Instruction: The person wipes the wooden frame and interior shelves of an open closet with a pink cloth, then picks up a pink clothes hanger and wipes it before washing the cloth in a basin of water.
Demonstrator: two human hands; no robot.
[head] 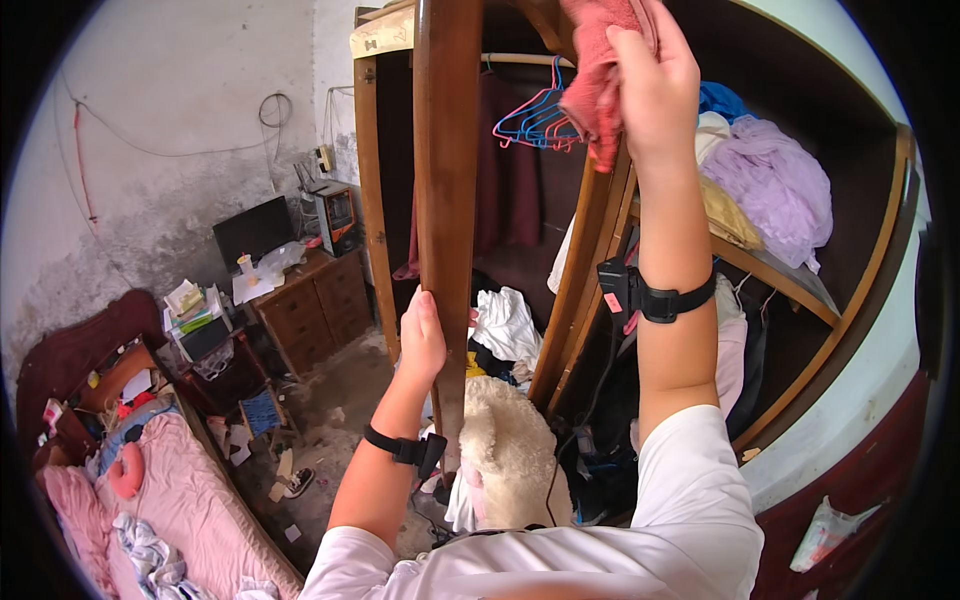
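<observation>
My right hand (658, 94) is raised high at the wardrobe and grips a crumpled red cloth (596, 82). The cloth hangs against the wooden divider between the wardrobe's compartments. Lower down, my left hand (424, 337) is wrapped around a brown wooden wardrobe door (448, 187), seen edge-on and swung out. Its fingertips just show on the door's far side. Behind the cloth, several blue and pink clothes hangers (534, 124) hang from a rail. A dark red garment (510, 165) hangs beside them.
White clothing (510, 322) is heaped in the wardrobe's bottom. A large cream plush toy (510, 450) stands close before me. Lilac fabric (772, 180) lies on the right shelf. To the left are a pink-sheeted bed (180, 487), a wooden cabinet (315, 304) and a monitor (253, 232).
</observation>
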